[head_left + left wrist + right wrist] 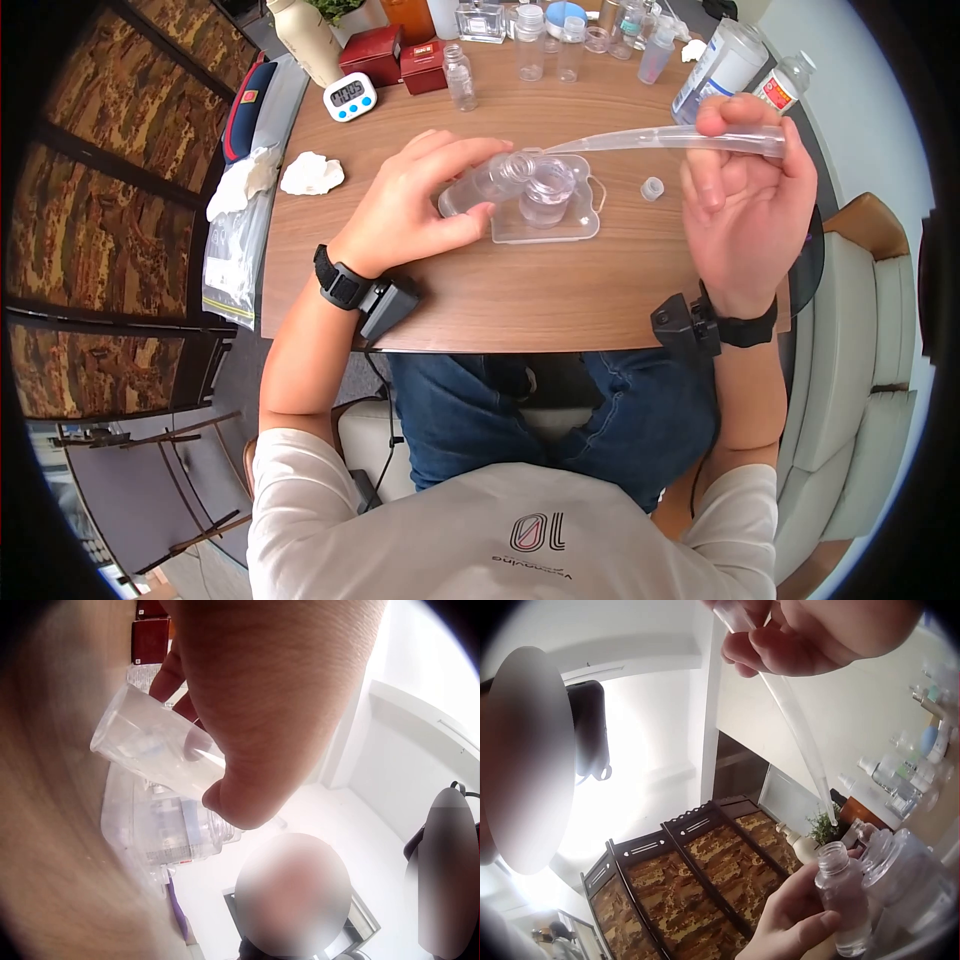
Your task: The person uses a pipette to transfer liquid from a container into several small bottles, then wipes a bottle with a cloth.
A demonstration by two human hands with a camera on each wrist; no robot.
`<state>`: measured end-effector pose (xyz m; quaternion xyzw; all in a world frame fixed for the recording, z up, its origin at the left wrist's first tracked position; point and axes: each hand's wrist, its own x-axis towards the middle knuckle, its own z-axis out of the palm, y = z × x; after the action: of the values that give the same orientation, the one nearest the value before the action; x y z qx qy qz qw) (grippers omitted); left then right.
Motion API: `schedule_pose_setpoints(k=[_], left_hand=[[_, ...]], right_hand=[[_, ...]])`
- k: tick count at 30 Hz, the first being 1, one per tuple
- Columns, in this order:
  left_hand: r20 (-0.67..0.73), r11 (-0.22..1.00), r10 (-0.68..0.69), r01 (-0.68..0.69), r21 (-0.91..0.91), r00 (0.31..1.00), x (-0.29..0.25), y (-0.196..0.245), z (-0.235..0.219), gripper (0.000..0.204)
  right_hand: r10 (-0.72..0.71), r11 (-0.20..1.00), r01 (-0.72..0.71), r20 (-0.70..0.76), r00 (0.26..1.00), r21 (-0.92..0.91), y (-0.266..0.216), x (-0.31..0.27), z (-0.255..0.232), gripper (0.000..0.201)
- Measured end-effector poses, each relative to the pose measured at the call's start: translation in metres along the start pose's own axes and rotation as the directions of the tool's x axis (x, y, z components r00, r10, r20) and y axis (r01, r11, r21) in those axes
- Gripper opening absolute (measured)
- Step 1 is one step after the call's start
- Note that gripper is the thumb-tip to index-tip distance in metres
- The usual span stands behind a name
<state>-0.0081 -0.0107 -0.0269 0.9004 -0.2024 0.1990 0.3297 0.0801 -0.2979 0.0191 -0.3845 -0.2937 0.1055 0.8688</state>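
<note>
Holding a pipette [640, 138] and an open bottle [468, 192]

The left hand [405, 205] grips the clear bottle, slightly tilted, just beside a wider jar [546, 205] on a transparent tray [575, 230]. The right hand [750, 200] pinches the pipette, whose tip is near the bottle. A small cap [652, 188] lies on the table [480, 305].

Two hands are seen: one clear bottle [474, 187] is held by the left hand [415, 200] just left of the wide jar [547, 205], and one dropper [650, 139] is held by the right hand [750, 205] to the jar's right. One jar is counted, with one clear tray [583, 229] placed under it. One small cap [652, 189] is found right of the jar. Two red boxes [372, 56] [424, 68] and one timer [350, 97] are set behind it, leftward. The crowded bottles [530, 50] behind the jar cannot be counted surely.
</note>
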Motion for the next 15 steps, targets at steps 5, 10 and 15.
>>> schedule_pose_setpoints(k=[5,10,15], left_hand=[[-0.001,1.0,0.011,-0.011,0.003,1.0,0.001,0.001,0.0,0.052],[-0.002,1.0,0.007,-0.007,-0.004,1.0,0.001,0.0,0.0,0.051],[0.002,1.0,0.008,-0.008,0.0,1.0,0.001,0.0,-0.001,0.052]], right_hand=[[0.068,0.998,-0.068,0.022,0.997,-0.006,0.01,-0.004,0.01,0.054],[0.075,0.996,-0.074,0.014,0.997,-0.044,0.011,-0.004,0.013,0.059],[0.083,0.996,-0.083,-0.004,0.997,-0.017,0.012,-0.005,0.012,0.064]])
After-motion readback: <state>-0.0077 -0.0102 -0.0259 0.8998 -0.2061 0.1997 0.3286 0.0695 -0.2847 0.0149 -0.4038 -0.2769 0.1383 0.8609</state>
